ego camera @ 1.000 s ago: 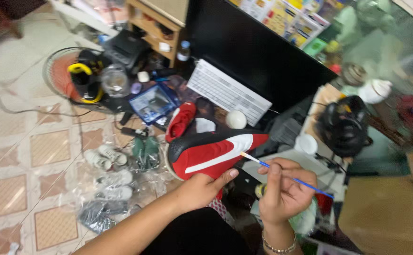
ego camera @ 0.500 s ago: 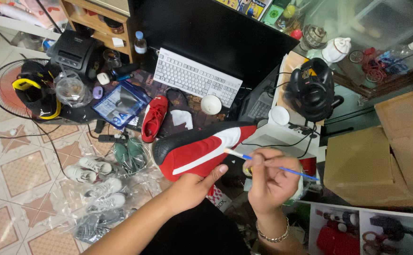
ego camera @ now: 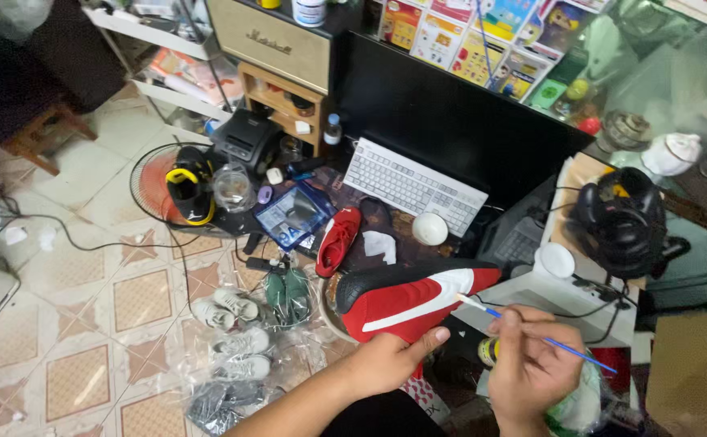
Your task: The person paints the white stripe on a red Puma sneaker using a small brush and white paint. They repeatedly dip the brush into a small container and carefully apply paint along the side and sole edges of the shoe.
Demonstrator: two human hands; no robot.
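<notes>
At nine o'clock of my view the tiled floor (ego camera: 62, 243) carries a round fan (ego camera: 153, 184) with a black-and-yellow shoe (ego camera: 185, 193) lying on it. Toward seven o'clock, small pale shoes in clear bags (ego camera: 236, 336) lie beside a green pair (ego camera: 289, 293). Just past them, near the centre, a blue-rimmed box (ego camera: 293, 217) sits next to a red slipper (ego camera: 339, 240) resting on its side.

My left hand (ego camera: 390, 360) comes in from six o'clock. Its grip is wrapped under the red shoe (ego camera: 410, 301), thumb pressed along the lower edge, holding it off the floor with the toe pointing toward three o'clock. The shoe has a black collar and a white curved stripe on its side.

At twelve o'clock of the shoe a white keyboard (ego camera: 414, 184) lies in front of a dark monitor (ego camera: 459, 121), with a white ball-shaped thing (ego camera: 429, 229) near its edge.

My right hand (ego camera: 531, 368) sits at five o'clock, its grip pinching a thin blue paintbrush (ego camera: 531, 332) between thumb and fingers. The bristle tip touches the white stripe near the toe.

At two o'clock black headphones (ego camera: 620, 218) rest on the low desk (ego camera: 588, 295), a white cup (ego camera: 554, 260) just beside them.
</notes>
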